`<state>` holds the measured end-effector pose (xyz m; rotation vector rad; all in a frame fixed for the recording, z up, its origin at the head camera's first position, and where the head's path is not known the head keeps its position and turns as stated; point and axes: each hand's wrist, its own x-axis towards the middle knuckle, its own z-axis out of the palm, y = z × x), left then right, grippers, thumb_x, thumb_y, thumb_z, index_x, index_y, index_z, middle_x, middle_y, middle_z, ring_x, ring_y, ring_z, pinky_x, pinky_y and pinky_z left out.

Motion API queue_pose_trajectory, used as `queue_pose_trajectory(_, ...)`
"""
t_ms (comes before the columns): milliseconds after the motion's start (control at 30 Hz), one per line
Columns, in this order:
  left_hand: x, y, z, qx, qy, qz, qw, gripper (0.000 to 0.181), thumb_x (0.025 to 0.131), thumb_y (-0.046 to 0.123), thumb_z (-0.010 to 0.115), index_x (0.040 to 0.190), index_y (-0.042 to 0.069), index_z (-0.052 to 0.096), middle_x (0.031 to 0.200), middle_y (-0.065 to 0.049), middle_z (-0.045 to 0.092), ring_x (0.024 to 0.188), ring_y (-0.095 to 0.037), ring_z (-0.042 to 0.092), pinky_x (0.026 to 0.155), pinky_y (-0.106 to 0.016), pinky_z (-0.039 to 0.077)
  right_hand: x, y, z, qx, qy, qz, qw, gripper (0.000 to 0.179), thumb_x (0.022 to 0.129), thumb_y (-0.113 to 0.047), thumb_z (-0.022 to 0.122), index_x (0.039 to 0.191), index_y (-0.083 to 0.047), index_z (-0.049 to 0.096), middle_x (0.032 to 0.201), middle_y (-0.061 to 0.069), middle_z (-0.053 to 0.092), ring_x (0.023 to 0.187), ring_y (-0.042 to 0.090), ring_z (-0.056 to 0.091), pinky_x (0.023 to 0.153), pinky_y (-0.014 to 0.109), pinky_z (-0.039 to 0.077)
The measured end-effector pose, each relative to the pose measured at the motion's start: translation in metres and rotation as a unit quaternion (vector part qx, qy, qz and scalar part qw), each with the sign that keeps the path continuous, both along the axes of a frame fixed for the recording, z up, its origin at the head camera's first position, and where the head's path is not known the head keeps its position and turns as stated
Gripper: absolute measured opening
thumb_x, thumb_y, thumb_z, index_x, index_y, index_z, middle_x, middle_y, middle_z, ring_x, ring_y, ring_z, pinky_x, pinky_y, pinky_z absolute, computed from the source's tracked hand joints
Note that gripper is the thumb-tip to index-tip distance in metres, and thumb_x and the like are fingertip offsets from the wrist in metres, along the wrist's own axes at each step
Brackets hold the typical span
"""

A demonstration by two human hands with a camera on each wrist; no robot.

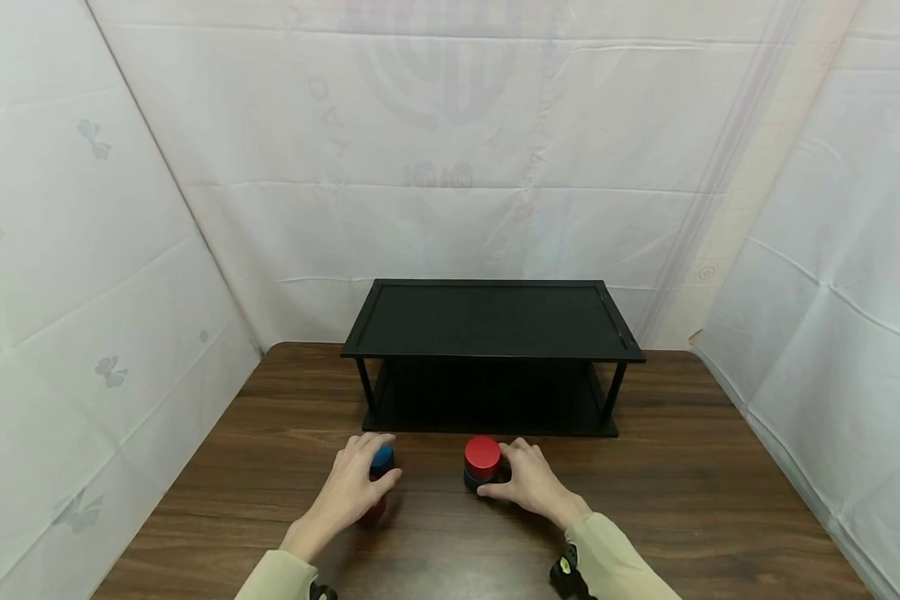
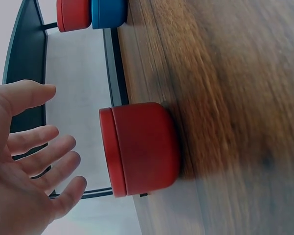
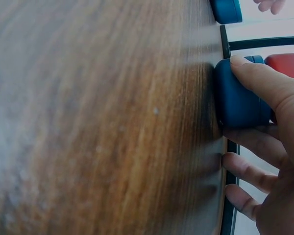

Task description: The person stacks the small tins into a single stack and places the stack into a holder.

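In the head view my left hand (image 1: 351, 485) hovers above a blue-topped jar (image 1: 382, 457) and a red jar (image 1: 374, 510), covering parts of both. The left wrist view has this hand's fingers spread loosely, apart from the upright red jar (image 2: 142, 149) on the table. On the right, a red-lidded jar (image 1: 482, 455) is stacked on a blue jar (image 3: 242, 95) standing on the table. My right hand (image 1: 532, 482) holds the lower blue jar at its side, thumb against one face and index finger against the other; its other fingers are spread away from it.
A black two-tier shelf (image 1: 487, 321) stands behind the jars, its lower board (image 1: 487, 408) resting on the brown wooden table (image 1: 690, 500). White cloth walls (image 1: 450, 167) enclose the back and both sides.
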<state>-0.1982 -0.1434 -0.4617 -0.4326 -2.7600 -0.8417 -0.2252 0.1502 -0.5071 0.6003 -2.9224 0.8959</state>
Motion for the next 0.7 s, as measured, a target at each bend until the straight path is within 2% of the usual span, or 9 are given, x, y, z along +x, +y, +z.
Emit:
queue_pose_trajectory(233, 0.004, -0.002, 0.001, -0.005, -0.004, 0.016, 0.9999, 0.045, 0.083, 0.022, 0.076, 0.123, 0.007, 0.062, 0.122, -0.01, 0.062, 0.112, -0.028, 0.052, 0.094, -0.051, 0.042, -0.001, 0.001, 0.0, -0.006, 0.001, 0.0, 1.0, 0.065, 0.073, -0.048, 0.08, 0.122, -0.008, 0.064, 0.104, 0.002, 0.061, 0.096, 0.015, 0.05, 0.083, 0.037, 0.043)
queue_pose_trajectory(700, 0.012, -0.01, -0.005, -0.015, 0.02, 0.028, 0.9993, 0.05, 0.081, 0.028, 0.077, 0.124, 0.008, 0.061, 0.119, -0.008, 0.063, 0.11, -0.026, 0.053, 0.091, -0.051, 0.043, 0.0, 0.001, -0.001, -0.006, 0.006, 0.004, 1.0, 0.064, 0.073, -0.047, 0.08, 0.12, -0.008, 0.064, 0.101, 0.001, 0.061, 0.094, 0.015, 0.049, 0.083, 0.037, 0.041)
